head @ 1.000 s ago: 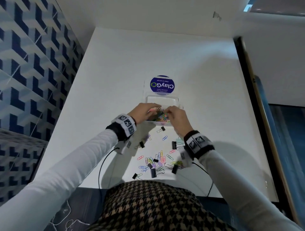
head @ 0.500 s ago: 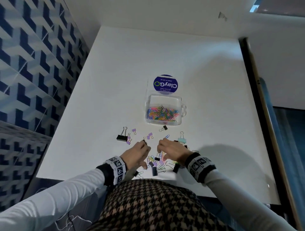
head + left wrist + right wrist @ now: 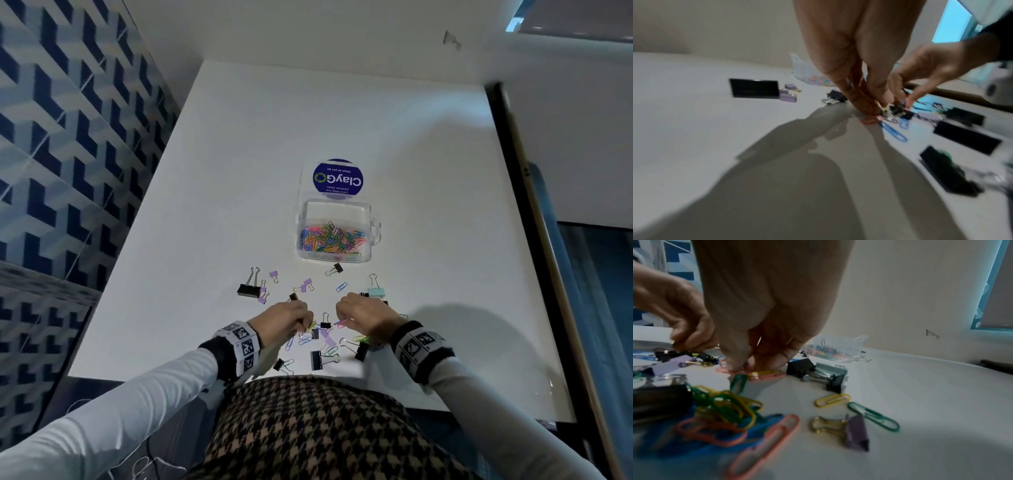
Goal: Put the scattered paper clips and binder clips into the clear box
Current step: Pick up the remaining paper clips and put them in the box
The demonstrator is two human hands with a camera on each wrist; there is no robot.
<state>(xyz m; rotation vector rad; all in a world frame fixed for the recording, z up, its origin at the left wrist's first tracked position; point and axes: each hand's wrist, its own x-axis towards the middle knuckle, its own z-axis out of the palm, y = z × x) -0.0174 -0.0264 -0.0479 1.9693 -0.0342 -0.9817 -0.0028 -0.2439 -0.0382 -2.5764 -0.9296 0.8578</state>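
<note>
Head view: large black binder clip (image 3: 247, 290) lies far left on the white surface (image 3: 219, 178). Left hand (image 3: 281, 319) has fingertips bunched in a pinching grip down in the clip pile; what it has hold of cannot be told. Right hand (image 3: 363, 314) pinches a pink paper clip (image 3: 729, 370) flat against the surface. Clear box (image 3: 334, 232), open, part-filled, sits just beyond the pile. Best to gather several clips per pinch, lift clear, release over the box opening.

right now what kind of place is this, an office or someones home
Probably an office pantry or shared workspace, though I can't be sure. A round ClayGo sticker on the white table asks people to clean as they go, and blue patterned tiles line the wall beside it.
</note>
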